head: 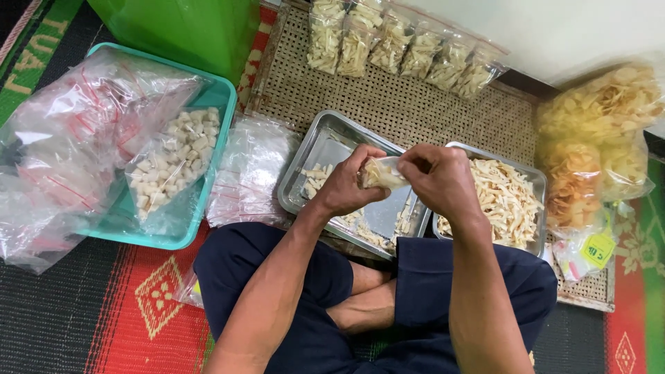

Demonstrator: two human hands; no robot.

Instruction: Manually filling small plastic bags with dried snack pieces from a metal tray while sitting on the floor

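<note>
My left hand point(344, 183) and my right hand point(438, 179) together hold a small clear plastic bag point(380, 173) filled with pale food strips, fingers pinching its top. The bag hangs above a metal tray point(325, 145) that carries a few loose pale pieces. A second metal tray point(535, 185) to the right is heaped with thin pale strips. I sit cross-legged in dark blue shorts behind both trays.
A teal plastic basket point(218, 104) at left holds a bag of pale chunks and empty clear bags. A stack of empty bags point(249, 166) lies beside it. Several filled small bags point(409, 45) line the woven mat's far edge. Large bags of chips point(599, 138) sit right.
</note>
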